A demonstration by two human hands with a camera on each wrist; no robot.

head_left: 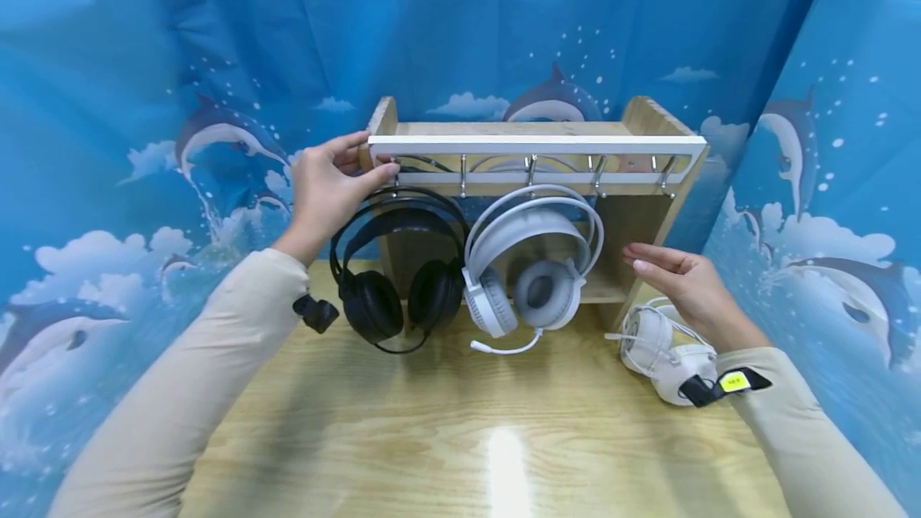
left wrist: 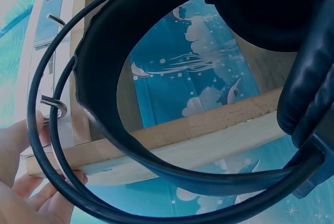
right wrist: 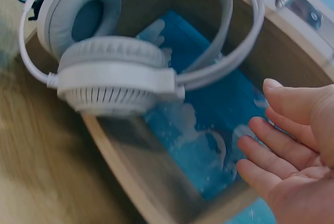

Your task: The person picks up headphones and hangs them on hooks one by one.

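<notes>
My left hand point(head_left: 325, 189) grips the upper left corner of a wooden rack point(head_left: 504, 129), thumb at the front and fingers around the side. Just beside it, black headphones point(head_left: 374, 306) hang by the headband from the leftmost hook. A white headset point(head_left: 495, 314) with a short boom microphone hangs to their right. Near the rack's right side panel, my right hand point(head_left: 683, 286) is held in the air with its fingers fairly straight and nothing in them. Beneath that hand, another pair of white headphones point(head_left: 643, 342) lies on the table, partly covered by the wrist camera.
Metal hooks point(head_left: 600, 176) line the rack's white front rail, with bare ones at the right. The rack stands towards the back of a wood-grain table point(head_left: 403, 438). Blue dolphin-print curtains point(head_left: 446, 22) hang behind and on both sides.
</notes>
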